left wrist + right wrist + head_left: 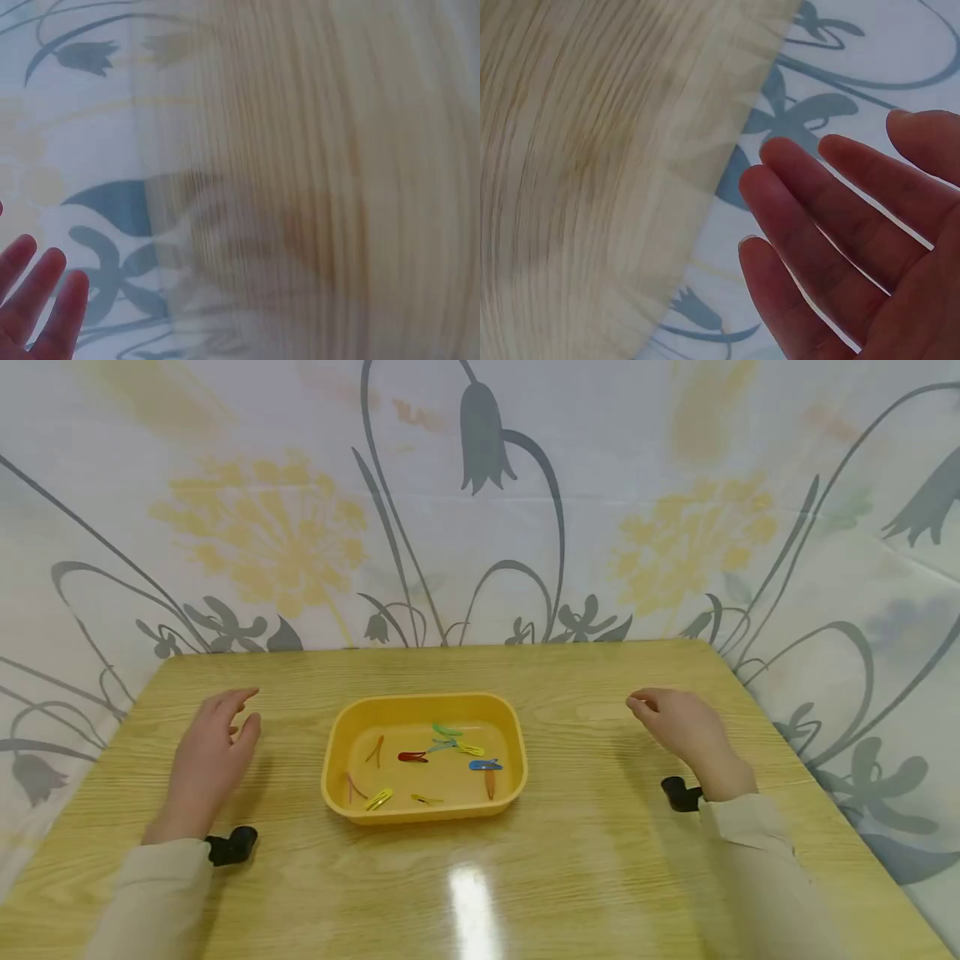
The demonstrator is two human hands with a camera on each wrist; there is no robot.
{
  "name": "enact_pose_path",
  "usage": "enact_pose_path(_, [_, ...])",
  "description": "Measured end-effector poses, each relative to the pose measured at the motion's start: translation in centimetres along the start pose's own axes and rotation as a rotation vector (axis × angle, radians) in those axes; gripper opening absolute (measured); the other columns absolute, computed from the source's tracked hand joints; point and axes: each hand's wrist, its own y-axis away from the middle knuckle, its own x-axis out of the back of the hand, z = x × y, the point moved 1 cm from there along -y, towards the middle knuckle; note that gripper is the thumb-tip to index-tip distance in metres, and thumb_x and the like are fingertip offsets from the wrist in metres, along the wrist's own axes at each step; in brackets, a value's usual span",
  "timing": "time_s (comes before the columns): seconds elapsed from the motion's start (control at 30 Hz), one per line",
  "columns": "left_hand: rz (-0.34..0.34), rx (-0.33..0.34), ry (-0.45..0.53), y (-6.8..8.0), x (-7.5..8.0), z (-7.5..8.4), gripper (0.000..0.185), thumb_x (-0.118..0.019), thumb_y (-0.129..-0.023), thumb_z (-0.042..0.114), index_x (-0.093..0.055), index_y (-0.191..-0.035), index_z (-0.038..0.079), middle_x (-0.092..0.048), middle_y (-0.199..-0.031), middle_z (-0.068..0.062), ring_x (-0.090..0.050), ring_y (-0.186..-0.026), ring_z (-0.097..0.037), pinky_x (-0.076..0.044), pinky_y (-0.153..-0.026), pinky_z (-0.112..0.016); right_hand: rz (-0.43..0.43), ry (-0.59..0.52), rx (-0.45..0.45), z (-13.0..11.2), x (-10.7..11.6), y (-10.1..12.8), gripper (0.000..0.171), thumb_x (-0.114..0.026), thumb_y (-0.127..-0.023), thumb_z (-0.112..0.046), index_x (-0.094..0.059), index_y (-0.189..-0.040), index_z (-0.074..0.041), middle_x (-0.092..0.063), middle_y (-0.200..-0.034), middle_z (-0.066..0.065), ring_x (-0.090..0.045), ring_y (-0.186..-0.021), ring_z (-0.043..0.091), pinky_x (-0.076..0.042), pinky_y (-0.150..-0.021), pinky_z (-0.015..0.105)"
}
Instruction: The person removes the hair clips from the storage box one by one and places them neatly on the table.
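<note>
A yellow plastic tray stands on the table, with several snap hair clips scattered inside. Among them are a red clip, a blue clip, a green clip, an orange clip and a yellow clip. To the tray's left, apart from it, is my left hand, empty with fingers loosely bent. My right hand is off to the tray's right, holding nothing. Relaxed, spread fingers show in the right wrist view. The left wrist view catches only some fingertips.
The wooden table runs back to a flower-patterned cloth, which also hangs at both sides. Black wrist mounts sit at both cuffs. A bright light reflection lies on the tabletop in front of the tray.
</note>
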Motion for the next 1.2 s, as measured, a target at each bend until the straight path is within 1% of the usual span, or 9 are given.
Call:
enact_pose_path(0.13, [0.020,0.104,0.220,0.4,-1.5,0.8,0.051,-0.037,-0.098,0.035,-0.033,-0.143,0.012,-0.033,-0.143,-0.017,-0.043,-0.120,-0.039,-0.039,-0.091,-0.055,0.081,-0.151,0.000,-0.9,-0.9,-0.2,0.052,-0.035,-0.097,-0.046,-0.056,-0.124,-0.007,-0.065,-0.109,0.012,-0.060,-0.096,0.030,-0.045,-0.081,0.048])
enact_pose_path(0.27, [-0.009,0.214,0.377,1.2,-3.5,1.5,0.054,-0.035,-0.097,0.042,-0.031,-0.144,0.016,-0.035,-0.143,-0.011,-0.043,-0.123,-0.033,-0.040,-0.096,-0.050,0.129,-0.258,-0.010,-1.5,-1.7,-0.2,0.046,-0.038,-0.098,-0.041,-0.056,-0.124,-0.008,-0.067,-0.101,0.010,-0.062,-0.092,0.027,-0.047,-0.079,0.044])
enact_pose_path(0.43, [-0.064,0.223,0.610,1.8,-5.9,1.8,0.056,-0.037,-0.097,0.043,-0.036,-0.140,0.008,-0.044,-0.137,-0.013,-0.048,-0.121,-0.020,-0.046,-0.092,-0.023,0.142,-0.342,-0.029,-2.0,-2.1,-0.2,0.047,-0.036,-0.098,-0.041,-0.052,-0.127,-0.006,-0.067,-0.101,0.012,-0.061,-0.093,0.028,-0.047,-0.078,0.042])
enact_pose_path(0.53, [-0.115,0.238,0.807,1.9,-6.8,2.2,0.060,-0.039,-0.096,0.044,-0.035,-0.140,0.004,-0.042,-0.138,-0.017,-0.045,-0.123,-0.016,-0.043,-0.093,-0.018,0.142,-0.385,-0.026,-2.4,-2.2,-0.5,0.048,-0.037,-0.098,-0.041,-0.052,-0.127,-0.006,-0.067,-0.102,0.012,-0.061,-0.093,0.028,-0.047,-0.077,0.042])
enact_pose_path(0.7, [-0.196,0.298,0.851,1.7,-7.3,3.8,0.065,-0.040,-0.093,0.052,-0.028,-0.145,0.014,-0.029,-0.148,-0.005,-0.030,-0.134,-0.018,-0.026,-0.110,-0.033,0.143,-0.437,0.037,-3.5,-2.5,-1.9,0.046,-0.038,-0.098,-0.040,-0.053,-0.126,-0.007,-0.067,-0.101,0.013,-0.063,-0.091,0.028,-0.049,-0.078,0.041])
enact_pose_path(0.77, [-0.230,0.315,0.846,1.6,-7.8,4.7,0.063,-0.040,-0.094,0.051,-0.024,-0.146,0.018,-0.022,-0.151,0.000,-0.023,-0.137,-0.018,-0.020,-0.112,-0.038,0.142,-0.449,0.059,-3.7,-2.7,-2.3,0.045,-0.039,-0.098,-0.040,-0.054,-0.125,-0.007,-0.067,-0.101,0.012,-0.063,-0.091,0.027,-0.050,-0.078,0.040])
enact_pose_path(0.83, [-0.260,0.323,0.906,1.7,-8.3,5.1,0.061,-0.040,-0.095,0.047,-0.020,-0.147,0.021,-0.015,-0.153,0.002,-0.015,-0.140,-0.017,-0.015,-0.114,-0.039,0.134,-0.453,0.074,-4.0,-3.1,-2.4,0.045,-0.040,-0.097,-0.041,-0.055,-0.124,-0.009,-0.067,-0.100,0.010,-0.063,-0.090,0.026,-0.051,-0.076,0.039])
enact_pose_path(1.0, [-0.293,0.295,1.081,2.0,-9.4,5.3,0.055,-0.042,-0.098,0.031,-0.018,-0.148,0.023,-0.009,-0.154,0.006,-0.016,-0.138,-0.013,-0.015,-0.113,-0.037,0.120,-0.460,0.095,-4.6,-3.6,-2.2,0.040,-0.043,-0.097,-0.039,-0.056,-0.123,-0.012,-0.067,-0.098,0.007,-0.063,-0.088,0.026,-0.050,-0.073,0.037])
enact_pose_path(1.2, [-0.264,0.256,1.129,1.3,-9.4,5.3,0.054,-0.035,-0.098,0.009,-0.018,-0.147,0.019,-0.012,-0.154,0.003,-0.021,-0.136,-0.015,-0.020,-0.112,-0.035,0.144,-0.476,0.113,-5.3,-2.9,-2.4,0.041,-0.043,-0.096,-0.042,-0.057,-0.123,-0.014,-0.067,-0.099,0.005,-0.063,-0.088,0.021,-0.051,-0.076,0.036])
